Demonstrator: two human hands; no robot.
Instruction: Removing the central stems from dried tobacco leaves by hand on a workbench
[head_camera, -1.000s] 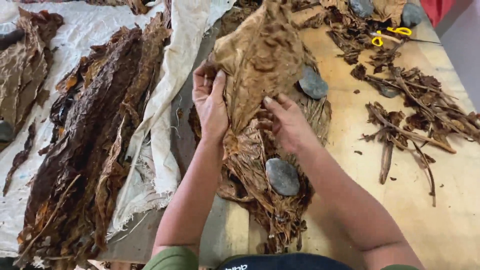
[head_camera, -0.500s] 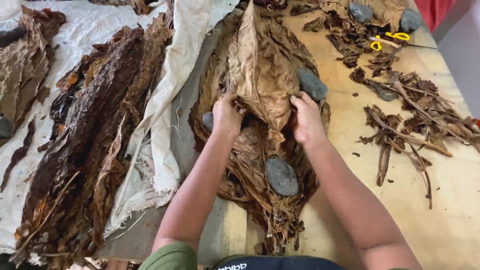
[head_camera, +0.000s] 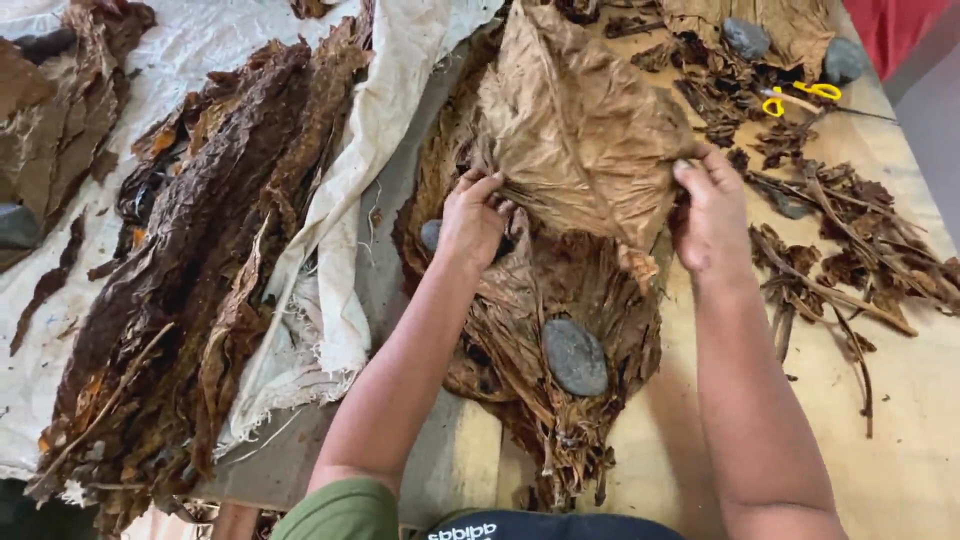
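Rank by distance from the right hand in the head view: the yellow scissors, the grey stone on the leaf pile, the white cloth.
From the right hand:
1. Yellow scissors, up and right.
2. Grey stone, lower left, on the pile.
3. White cloth, far left.

The big tan leaf (head_camera: 580, 120) hides part of the leaf pile (head_camera: 540, 300) under it. A grey stone (head_camera: 430, 235) peeks out behind the left hand (head_camera: 470, 220). The dark leaves (head_camera: 60, 130) in the upper left are cut off by the edge.

Bare wood (head_camera: 900, 440) is lying open near right; a grey stone (head_camera: 574, 356) is sitting centre, stems (head_camera: 830, 270) are crowding the right, scissors (head_camera: 800, 97) are lying far right.
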